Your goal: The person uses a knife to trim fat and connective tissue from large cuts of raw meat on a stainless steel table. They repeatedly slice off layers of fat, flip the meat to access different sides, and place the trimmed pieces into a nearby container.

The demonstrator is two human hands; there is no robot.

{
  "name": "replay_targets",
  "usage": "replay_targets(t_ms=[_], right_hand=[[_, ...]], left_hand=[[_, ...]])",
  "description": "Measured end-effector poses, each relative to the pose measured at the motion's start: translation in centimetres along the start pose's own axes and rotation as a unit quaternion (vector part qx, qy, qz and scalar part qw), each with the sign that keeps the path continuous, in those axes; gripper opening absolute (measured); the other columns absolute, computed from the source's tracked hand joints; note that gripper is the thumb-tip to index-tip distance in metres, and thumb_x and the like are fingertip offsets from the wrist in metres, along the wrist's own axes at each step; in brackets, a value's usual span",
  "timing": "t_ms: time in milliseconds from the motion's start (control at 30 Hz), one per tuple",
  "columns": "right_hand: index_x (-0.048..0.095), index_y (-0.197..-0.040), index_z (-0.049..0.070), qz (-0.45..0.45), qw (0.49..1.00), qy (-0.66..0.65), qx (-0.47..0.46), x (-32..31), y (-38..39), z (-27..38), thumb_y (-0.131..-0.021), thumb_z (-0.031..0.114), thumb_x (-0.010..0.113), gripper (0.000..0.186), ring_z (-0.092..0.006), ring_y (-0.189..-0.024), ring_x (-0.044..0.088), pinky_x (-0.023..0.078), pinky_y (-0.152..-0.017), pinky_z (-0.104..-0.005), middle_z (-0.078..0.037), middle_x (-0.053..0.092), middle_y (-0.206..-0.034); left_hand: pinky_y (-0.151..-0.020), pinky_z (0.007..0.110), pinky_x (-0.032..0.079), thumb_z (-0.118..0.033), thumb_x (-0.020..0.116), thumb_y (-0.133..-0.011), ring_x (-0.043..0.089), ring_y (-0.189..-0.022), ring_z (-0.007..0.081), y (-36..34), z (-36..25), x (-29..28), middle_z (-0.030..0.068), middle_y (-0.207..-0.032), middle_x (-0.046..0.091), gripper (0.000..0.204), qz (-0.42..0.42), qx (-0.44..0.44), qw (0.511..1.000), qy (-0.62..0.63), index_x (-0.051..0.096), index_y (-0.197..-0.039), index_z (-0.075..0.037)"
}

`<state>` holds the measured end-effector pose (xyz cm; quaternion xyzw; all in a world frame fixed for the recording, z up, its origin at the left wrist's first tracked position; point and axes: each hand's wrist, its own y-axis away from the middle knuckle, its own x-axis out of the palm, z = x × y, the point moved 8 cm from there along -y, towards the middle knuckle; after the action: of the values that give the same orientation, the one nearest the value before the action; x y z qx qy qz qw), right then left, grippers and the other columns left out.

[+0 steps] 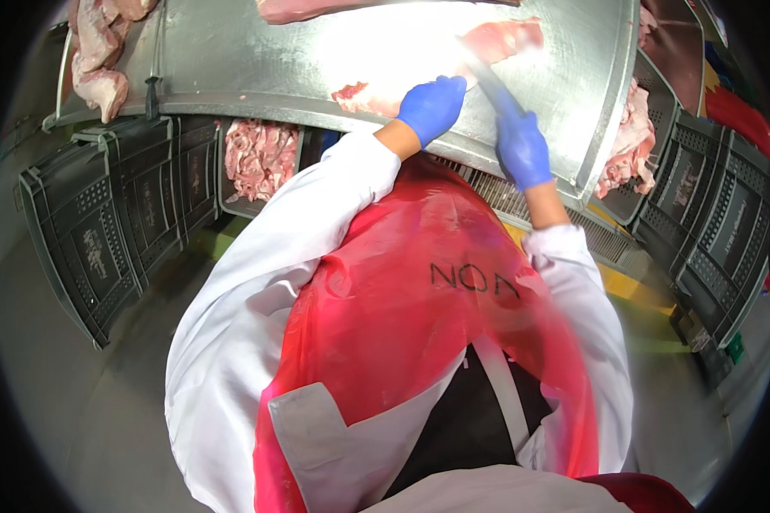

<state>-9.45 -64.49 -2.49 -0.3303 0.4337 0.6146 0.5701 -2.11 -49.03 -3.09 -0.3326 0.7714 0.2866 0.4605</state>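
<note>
My right hand, in a blue glove, is closed round a knife; its blade points away from me and to the left, slightly blurred. The tip lies by a pink piece of raw meat on the metal table. My left hand, also blue-gloved, is closed with its fingertips on pale meat beside the blade. Glare washes out the edges there. A reddish meat scrap shows to the left of that wrist, and its pale part runs up to the hand.
The metal worktable has a raised front edge. A larger meat slab lies at its far side. Meat pieces lie at far left. Below stand a crate of trimmings and dark crates; more meat fills a right crate.
</note>
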Motion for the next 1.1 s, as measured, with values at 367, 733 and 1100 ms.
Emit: replay_targets(t_ms=[367, 733, 1100], right_hand=[[0.041, -0.152, 0.036, -0.019, 1.000, 0.013, -0.021, 0.9, -5.0, 1.4, -0.102, 0.029, 0.049, 0.051, -0.0450, -0.084, 0.066, 0.056, -0.075, -0.0519, -0.028, 0.058, -0.102], [0.042, -0.152, 0.036, 0.046, 0.996, 0.025, 0.076, -2.6, 0.6, -5.7, -0.102, 0.032, 0.051, 0.051, -0.0451, -0.089, 0.066, 0.054, -0.082, -0.0519, -0.028, 0.062, -0.102], [0.041, -0.152, 0.032, -0.033, 0.999, -0.022, 0.030, -0.7, -6.2, -2.5, -0.104, 0.034, 0.046, 0.049, -0.0481, -0.095, 0.066, 0.054, -0.086, -0.0528, -0.031, 0.063, -0.108]], left_hand=[[-0.065, 0.048, 0.056, -0.014, 0.049, -0.094, 0.069, -0.073, 0.0372, 0.9, 1.6, 0.1, 0.0199, -0.085, 0.067, 0.016, -0.013, 0.048, 0.998, -0.043, 0.056, -0.104, -0.002], [-0.069, 0.050, 0.057, -0.018, 0.050, -0.096, 0.070, -0.078, 0.0409, 1.5, 10.2, -5.2, 0.0229, -0.088, 0.069, 0.019, 0.060, -0.037, 0.991, -0.111, 0.059, -0.101, -0.003], [-0.061, 0.045, 0.057, -0.012, 0.055, -0.089, 0.071, -0.071, 0.0328, 1.8, -2.5, 1.5, 0.0154, -0.079, 0.069, 0.012, 0.112, 0.199, 0.971, -0.075, 0.061, -0.096, -0.004]])
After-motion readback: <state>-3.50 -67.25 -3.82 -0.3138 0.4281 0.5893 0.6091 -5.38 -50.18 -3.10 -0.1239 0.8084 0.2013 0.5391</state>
